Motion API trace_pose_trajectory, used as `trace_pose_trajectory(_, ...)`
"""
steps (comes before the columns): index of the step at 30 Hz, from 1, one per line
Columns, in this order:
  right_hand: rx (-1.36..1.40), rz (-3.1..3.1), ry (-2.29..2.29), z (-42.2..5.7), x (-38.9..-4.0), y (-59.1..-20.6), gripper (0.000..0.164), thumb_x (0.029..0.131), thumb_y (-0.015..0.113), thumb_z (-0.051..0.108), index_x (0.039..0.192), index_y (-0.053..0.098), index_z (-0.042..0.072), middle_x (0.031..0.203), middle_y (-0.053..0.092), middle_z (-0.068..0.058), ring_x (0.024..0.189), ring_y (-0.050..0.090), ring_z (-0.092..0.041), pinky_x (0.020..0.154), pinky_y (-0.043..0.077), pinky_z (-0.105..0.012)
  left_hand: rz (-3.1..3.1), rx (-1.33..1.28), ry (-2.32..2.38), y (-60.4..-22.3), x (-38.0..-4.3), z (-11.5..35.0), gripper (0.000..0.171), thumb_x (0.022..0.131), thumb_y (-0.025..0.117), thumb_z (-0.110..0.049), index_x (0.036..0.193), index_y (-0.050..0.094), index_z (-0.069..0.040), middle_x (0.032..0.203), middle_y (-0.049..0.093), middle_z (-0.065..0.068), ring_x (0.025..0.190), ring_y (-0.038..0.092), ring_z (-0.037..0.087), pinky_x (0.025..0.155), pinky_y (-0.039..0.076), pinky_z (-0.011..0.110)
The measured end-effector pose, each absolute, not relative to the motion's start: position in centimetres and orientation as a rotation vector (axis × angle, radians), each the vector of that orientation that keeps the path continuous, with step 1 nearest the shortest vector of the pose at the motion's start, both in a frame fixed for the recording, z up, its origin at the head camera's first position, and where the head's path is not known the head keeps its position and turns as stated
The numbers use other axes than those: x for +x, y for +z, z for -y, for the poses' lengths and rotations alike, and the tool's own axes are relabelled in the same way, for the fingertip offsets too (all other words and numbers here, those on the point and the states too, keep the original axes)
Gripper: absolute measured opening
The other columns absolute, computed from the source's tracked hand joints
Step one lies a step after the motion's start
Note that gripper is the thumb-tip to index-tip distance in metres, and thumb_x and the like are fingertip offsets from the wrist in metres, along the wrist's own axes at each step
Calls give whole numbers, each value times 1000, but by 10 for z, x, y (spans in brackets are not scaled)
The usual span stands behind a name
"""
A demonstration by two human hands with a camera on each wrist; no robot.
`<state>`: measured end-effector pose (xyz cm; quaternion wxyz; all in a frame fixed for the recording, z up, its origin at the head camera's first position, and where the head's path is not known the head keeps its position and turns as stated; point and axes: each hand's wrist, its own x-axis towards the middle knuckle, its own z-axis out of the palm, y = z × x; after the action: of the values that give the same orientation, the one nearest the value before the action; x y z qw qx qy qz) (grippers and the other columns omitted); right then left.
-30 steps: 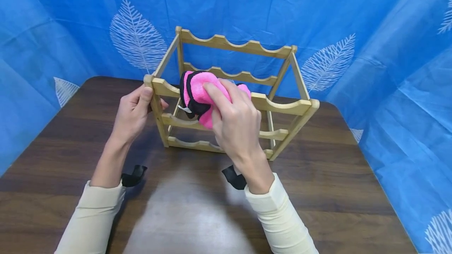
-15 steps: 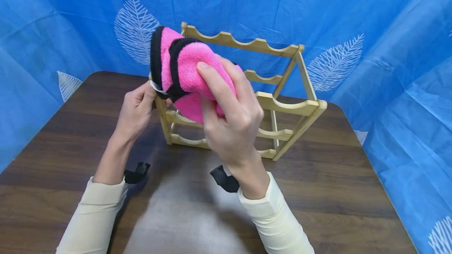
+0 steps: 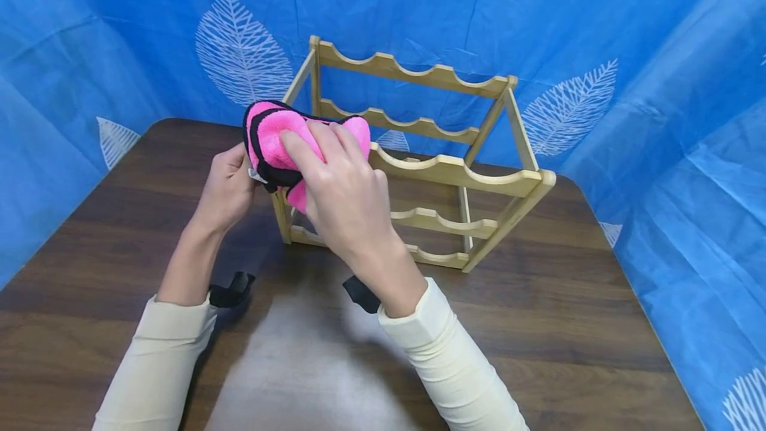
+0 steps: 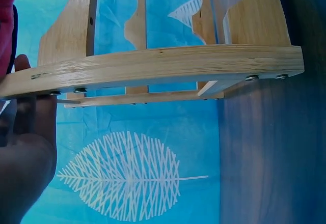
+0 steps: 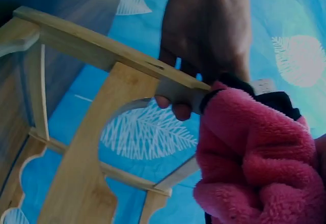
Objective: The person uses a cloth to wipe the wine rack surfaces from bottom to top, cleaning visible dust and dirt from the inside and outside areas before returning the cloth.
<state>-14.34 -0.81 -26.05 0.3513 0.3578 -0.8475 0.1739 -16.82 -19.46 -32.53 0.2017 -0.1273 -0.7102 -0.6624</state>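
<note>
One left hand gripping wooden rack, right hand clutching pink cloth, table's right edge well apart from rack

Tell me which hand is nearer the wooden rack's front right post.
Right. The right hand grips the pink cloth, well to the left of the front right post. The left hand is farther left, holding the front left post.

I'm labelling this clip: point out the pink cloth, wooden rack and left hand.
Pink cloth [image 5: 267, 150], right wrist view: bunched middle.
Wooden rack [image 3: 445, 170], head view: upper front rail.
Left hand [image 3: 227, 189], head view: below thumb.
</note>
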Motion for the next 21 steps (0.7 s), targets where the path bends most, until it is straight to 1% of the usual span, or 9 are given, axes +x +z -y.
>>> trace_pose_trajectory(2,940,2242,398,7,-141,-258,54,77,84,28,126,65,17,127,62,-9,119,53,-26,65,59,-39,1970,-362,-1872,-325,-169,195,32,106,45,-14,83,66,-20,65,48,-4,62,45,9,56,41,20)
trace_pose_trajectory(5,953,2287,347,5,-139,-254,57,75,86,30,126,64,18,127,62,-9,119,52,-26,63,59,-38,2004,-352,-1826,-324,-169,196,32,106,45,-16,80,64,-21,64,44,-4,59,41,10,54,36,21)
trace_pose_trajectory(7,950,2300,311,3,-138,-254,58,74,87,30,126,63,19,126,61,-8,120,51,-26,60,58,-38,2048,-342,-1790,-323,-169,196,31,106,45,-21,81,63,-21,64,43,-3,58,41,11,53,36,21)
trace_pose_trajectory(10,916,2258,264,-2,-137,-256,48,78,82,23,122,64,19,125,60,-9,122,49,-29,54,57,-39,2077,-346,-1829,-322,-168,196,29,105,46,-28,92,68,-15,73,50,0,69,55,11,66,48,15)
trace_pose_trajectory(13,866,2189,252,-8,-137,-260,37,83,72,14,119,66,18,127,59,-11,125,48,-33,50,56,-41,2122,-346,-1829,-320,-167,197,38,105,44,-32,121,68,-7,94,62,-1,89,65,10,83,54,20)
trace_pose_trajectory(15,824,2151,266,-13,-138,-263,35,84,66,8,118,67,17,128,58,-12,127,48,-37,49,56,-42,2154,-348,-1801,-320,-166,197,44,105,42,-34,134,61,-5,101,65,2,94,67,14,86,54,24)
trace_pose_trajectory(17,787,2136,285,-18,-139,-267,36,83,65,5,117,67,16,130,57,-14,127,47,-39,49,56,-43,2179,-353,-1771,-320,-166,197,47,106,40,-35,138,57,-4,103,67,5,93,68,16,86,54,24)
trace_pose_trajectory(19,761,2130,302,-22,-139,-270,37,83,66,3,118,68,16,131,56,-15,127,47,-41,50,56,-45,2187,-353,-1753,-320,-166,197,48,106,39,-35,134,59,-2,95,67,8,88,68,19,84,55,24)
trace_pose_trajectory(21,758,2120,313,-25,-139,-272,36,84,66,4,118,68,16,132,56,-15,127,47,-41,52,57,-46,2188,-346,-1742,-320,-166,196,47,106,39,-35,132,60,-1,91,68,6,86,69,18,83,55,23)
